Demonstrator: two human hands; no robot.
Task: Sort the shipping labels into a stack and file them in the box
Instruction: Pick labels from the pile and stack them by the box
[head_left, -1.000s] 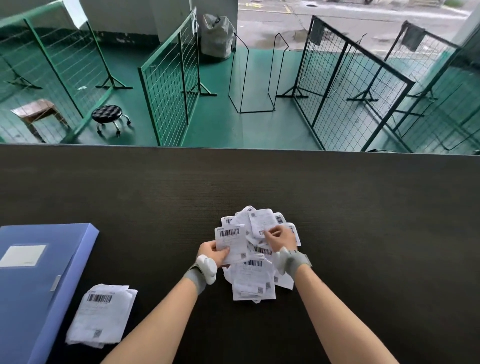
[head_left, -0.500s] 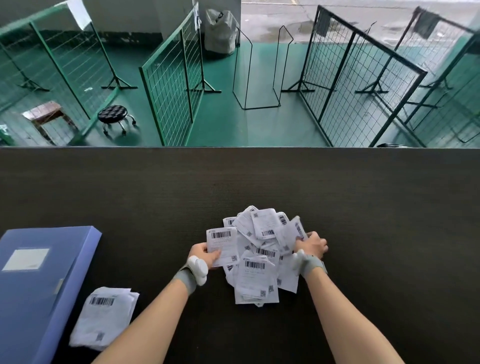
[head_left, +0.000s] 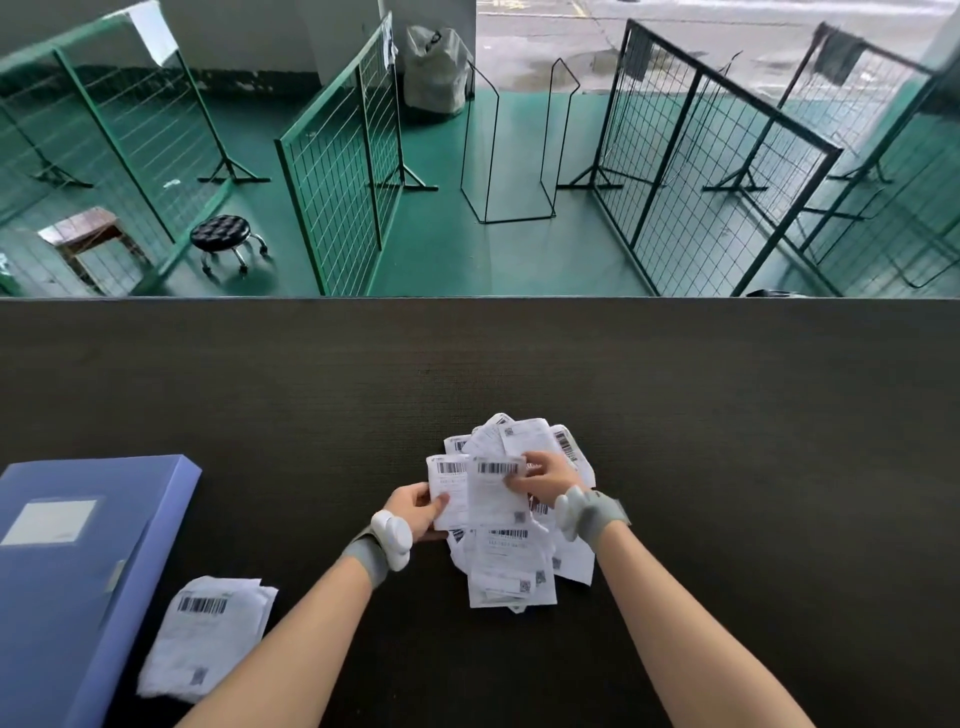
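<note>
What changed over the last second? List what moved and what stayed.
The right hand went out to the pile's right edge, then came back with a label and is laying it against the one held in the left hand. The left hand kept its label. The loose pile, small stack and blue box stayed put.

labels — barcodes, print illegible

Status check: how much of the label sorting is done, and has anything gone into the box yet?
Done: a small stack lies beside the blue file box. In hand: the left hand holds a label while the right hand brings another label onto it. Left: the loose pile is still mostly unsorted, and the box is closed, so filing looks not yet done.
</note>
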